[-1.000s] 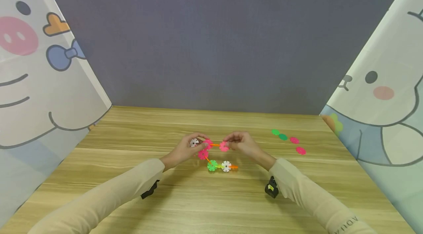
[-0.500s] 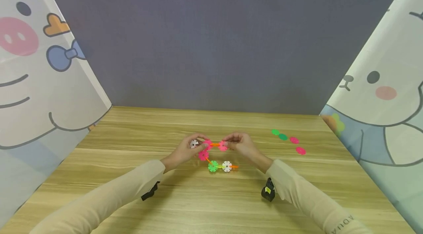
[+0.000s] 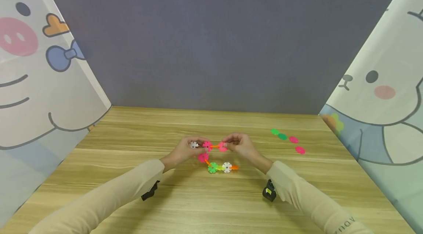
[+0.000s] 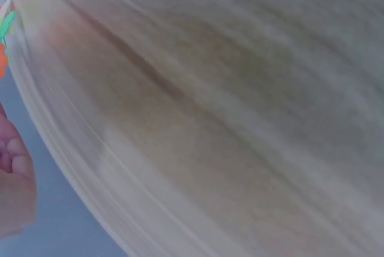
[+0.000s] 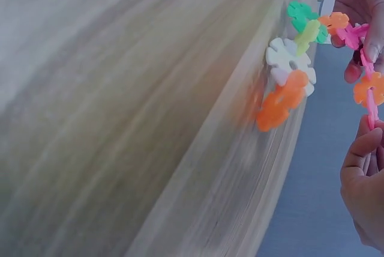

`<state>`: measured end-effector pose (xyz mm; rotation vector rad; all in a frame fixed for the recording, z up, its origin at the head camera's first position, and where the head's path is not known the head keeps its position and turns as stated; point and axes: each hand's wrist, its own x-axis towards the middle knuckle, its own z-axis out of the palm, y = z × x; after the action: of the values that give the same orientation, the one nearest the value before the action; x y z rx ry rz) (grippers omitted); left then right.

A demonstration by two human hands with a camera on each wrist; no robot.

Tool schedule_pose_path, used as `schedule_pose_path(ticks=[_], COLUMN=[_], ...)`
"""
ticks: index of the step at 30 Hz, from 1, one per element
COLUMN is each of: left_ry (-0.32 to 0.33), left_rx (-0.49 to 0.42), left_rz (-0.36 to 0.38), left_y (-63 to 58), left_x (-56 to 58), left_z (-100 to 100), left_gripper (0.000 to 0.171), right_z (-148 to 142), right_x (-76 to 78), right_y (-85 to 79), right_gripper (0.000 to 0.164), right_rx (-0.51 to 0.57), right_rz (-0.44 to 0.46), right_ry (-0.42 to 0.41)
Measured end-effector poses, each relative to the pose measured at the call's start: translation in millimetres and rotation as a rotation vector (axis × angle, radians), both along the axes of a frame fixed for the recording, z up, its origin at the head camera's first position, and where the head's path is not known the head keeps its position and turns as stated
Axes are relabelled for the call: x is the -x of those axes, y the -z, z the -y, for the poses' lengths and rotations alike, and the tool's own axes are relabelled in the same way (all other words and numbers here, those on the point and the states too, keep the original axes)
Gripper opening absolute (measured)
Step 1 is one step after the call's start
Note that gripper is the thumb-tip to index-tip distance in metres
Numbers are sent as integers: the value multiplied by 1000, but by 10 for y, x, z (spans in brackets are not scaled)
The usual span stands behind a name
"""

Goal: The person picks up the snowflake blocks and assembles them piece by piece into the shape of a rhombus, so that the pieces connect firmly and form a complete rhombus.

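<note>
A chain of slotted plastic snowflake discs hangs between the hands. My left hand (image 3: 181, 151) pinches a pink snowflake disc (image 3: 208, 146) between thumb and fingers, beside a white disc (image 3: 193, 145). With its fingertips my right hand (image 3: 243, 147) pinches another pink disc (image 3: 222, 146). Joining those two is an orange disc (image 5: 368, 89), seen almost edge-on in the head view. Below the left hand the chain runs on through a pink disc (image 3: 203, 157), a green disc (image 3: 212, 168), a yellow-green disc (image 5: 308, 36), a white disc (image 5: 291, 63) and an orange end (image 5: 281, 102).
On the wooden table (image 3: 198, 204), at the back right, lie loose discs: a light green disc (image 3: 275, 131), a darker green disc (image 3: 282, 136) and two pink ones, the nearer pink disc (image 3: 300, 150) among them. A grey panel (image 3: 214, 43) stands behind the table.
My right hand has shifted slightly left, bringing its pink disc a little closer to the left hand. The hanging part of the chain has dipped slightly. Both hands keep their pinch.
</note>
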<state>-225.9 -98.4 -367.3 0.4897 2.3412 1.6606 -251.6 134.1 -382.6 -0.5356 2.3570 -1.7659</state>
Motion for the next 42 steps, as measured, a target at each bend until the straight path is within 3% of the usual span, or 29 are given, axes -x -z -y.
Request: schedule_pose_path(ticks=[13, 19, 24, 30, 42], left_ry=[-15, -14, -30, -38, -20], left_rx=[48, 47, 35, 37, 39], left_rz=[-63, -70, -74, -86, -110], left_y=[-32, -35, 51, 238, 243], left_x=[-9, -3, 49, 159, 165], left_z=[-61, -64, -52, -38, -17], left_gripper=[29, 28, 27, 32, 31], right_z=[13, 59, 111, 133, 144], right_x=[18, -39, -160, -167, -148], right_y=[-14, -106, -239, -251, -255], right_gripper=[17, 15, 15, 14, 14], right_rx=[-1, -15, -26, -56, -40], right_rz=[-43, -75, -103, -102, -120], right_ry=[-46, -41, -18, -10, -57])
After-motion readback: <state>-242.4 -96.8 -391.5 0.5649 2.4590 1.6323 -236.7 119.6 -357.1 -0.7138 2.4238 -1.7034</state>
